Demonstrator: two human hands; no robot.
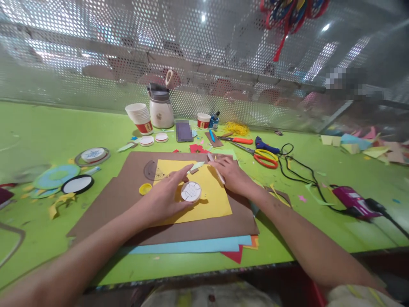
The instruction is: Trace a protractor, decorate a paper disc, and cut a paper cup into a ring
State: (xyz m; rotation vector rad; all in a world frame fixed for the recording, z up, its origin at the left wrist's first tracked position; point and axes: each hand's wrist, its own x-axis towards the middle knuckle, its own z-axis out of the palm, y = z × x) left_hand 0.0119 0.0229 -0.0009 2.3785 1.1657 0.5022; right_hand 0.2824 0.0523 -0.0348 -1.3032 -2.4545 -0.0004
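My left hand (166,194) curves its thumb and fingers round a small white disc (191,192) with dark crossing lines on its face, just over a yellow sheet (214,204). A slim pale stick-like tool (219,172) is in my right hand (232,174), which rests at the yellow sheet's right edge; its exact kind is unclear. Between the hands lies a pale green paper scrap (197,166). Left of my left hand sit a yellow ring-shaped piece (145,189) and a grey protractor-like half disc (151,169). Brown card (105,213) lies beneath.
Scissors (266,157), a blue glue gun (266,146) and a cable lie at the right, with a purple device (354,201). Stacked paper cups (139,117) and a white jug (161,111) stand behind. Paper discs (57,177) lie left. A perforated screen (198,85) bounds the back.
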